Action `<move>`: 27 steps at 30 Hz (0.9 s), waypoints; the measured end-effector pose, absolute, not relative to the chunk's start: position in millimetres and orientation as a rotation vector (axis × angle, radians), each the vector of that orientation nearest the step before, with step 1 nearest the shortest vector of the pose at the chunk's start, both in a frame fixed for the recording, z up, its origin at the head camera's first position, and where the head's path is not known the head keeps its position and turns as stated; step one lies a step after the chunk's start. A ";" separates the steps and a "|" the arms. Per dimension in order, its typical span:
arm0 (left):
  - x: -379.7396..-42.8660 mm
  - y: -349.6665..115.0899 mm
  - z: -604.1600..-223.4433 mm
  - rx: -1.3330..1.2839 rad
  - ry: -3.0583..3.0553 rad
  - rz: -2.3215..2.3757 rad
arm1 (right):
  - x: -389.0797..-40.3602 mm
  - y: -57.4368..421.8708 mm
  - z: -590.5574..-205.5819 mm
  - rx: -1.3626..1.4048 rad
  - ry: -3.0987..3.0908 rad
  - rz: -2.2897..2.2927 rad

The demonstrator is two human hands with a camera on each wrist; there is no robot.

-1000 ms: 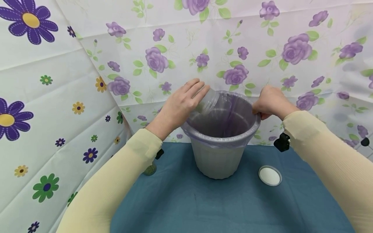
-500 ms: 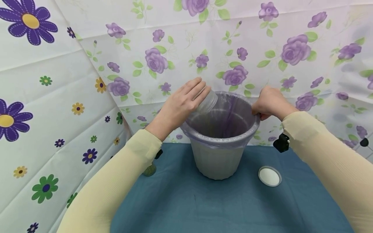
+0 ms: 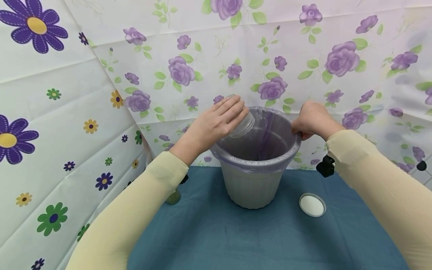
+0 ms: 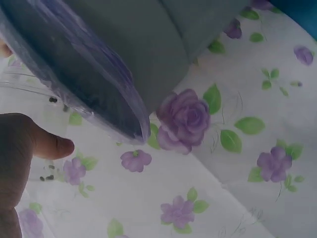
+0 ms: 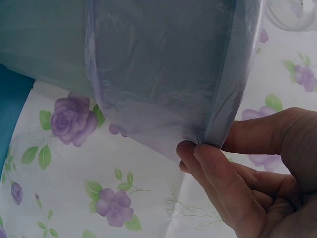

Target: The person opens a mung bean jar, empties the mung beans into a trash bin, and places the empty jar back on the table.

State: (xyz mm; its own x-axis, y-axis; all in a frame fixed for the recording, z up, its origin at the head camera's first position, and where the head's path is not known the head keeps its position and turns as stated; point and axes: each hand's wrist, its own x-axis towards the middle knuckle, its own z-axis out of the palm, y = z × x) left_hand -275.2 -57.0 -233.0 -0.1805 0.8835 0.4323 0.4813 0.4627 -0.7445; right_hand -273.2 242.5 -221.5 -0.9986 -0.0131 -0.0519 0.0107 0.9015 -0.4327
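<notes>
My left hand [image 3: 217, 122] grips a clear jar [image 3: 246, 125], tipped on its side with its mouth over the left part of a grey bin [image 3: 251, 189]. A few small dark bits [image 4: 53, 99] show through the jar's clear wall in the left wrist view. A thin purple plastic bag [image 3: 224, 155] lines the bin and is folded over its rim. On the bin's right side, my right hand [image 3: 312, 116] pinches the bagged rim between thumb and fingers, as the right wrist view shows up close. The bottom inside the bin looks dark.
Right of the bin, a small round container of white powder [image 3: 312, 205] stands on the blue cloth [image 3: 236, 243]. A container with greenish contents [image 3: 173, 197] is partly behind my left forearm. Flowered sheets [image 3: 202, 48] hang behind and at left.
My left hand has shifted slightly right and turned, so the jar's mouth now points further over the bin. Greenish contents seen in the jar earlier no longer show. My right hand has kept its place.
</notes>
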 end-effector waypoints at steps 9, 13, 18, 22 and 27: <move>-271.2 -54.8 -229.9 -1.156 -1.897 0.647 | -272.0 242.0 -221.6 -0.006 3.007 -0.690; -270.8 -55.1 -230.8 -1.135 -1.902 0.649 | -271.8 241.7 -221.6 -0.003 3.007 -0.683; -269.7 -55.1 -232.3 -1.100 -1.913 0.644 | -271.7 242.1 -221.8 0.000 3.005 -0.679; -270.4 -55.7 -231.7 -1.106 -1.892 0.608 | -271.3 242.3 -221.4 0.001 2.999 -0.693; -270.8 -56.3 -232.1 -1.126 -1.882 0.577 | -271.2 242.2 -221.2 -0.002 3.002 -0.694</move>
